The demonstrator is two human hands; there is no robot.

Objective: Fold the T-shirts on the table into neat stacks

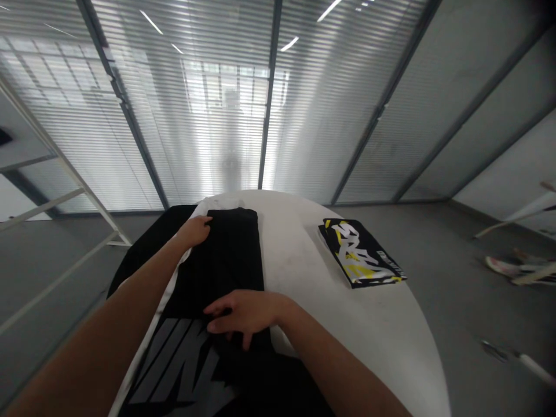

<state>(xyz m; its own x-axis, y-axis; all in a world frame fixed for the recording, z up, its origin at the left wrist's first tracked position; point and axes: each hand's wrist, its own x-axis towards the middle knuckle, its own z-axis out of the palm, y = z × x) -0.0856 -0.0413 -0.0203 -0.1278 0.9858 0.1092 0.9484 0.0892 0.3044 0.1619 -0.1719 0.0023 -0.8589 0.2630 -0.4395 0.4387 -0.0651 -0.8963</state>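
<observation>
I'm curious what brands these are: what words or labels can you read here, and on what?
"NIK" (apparently; the rest is hidden): large grey letters on the black garment.
White graffiti-style lettering on the folded black-and-yellow item: too stylized to read.
Small print along that item's edge: too blurred to read.

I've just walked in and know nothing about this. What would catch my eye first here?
The black clothing with big grey lettering stands out most, laid on a round white table, with the left hand at its far end and the right hand across it nearer the viewer. Further right on the table lies a flat black-and-yellow packet. Behind, bright light comes through a glass wall with slatted blinds.
</observation>
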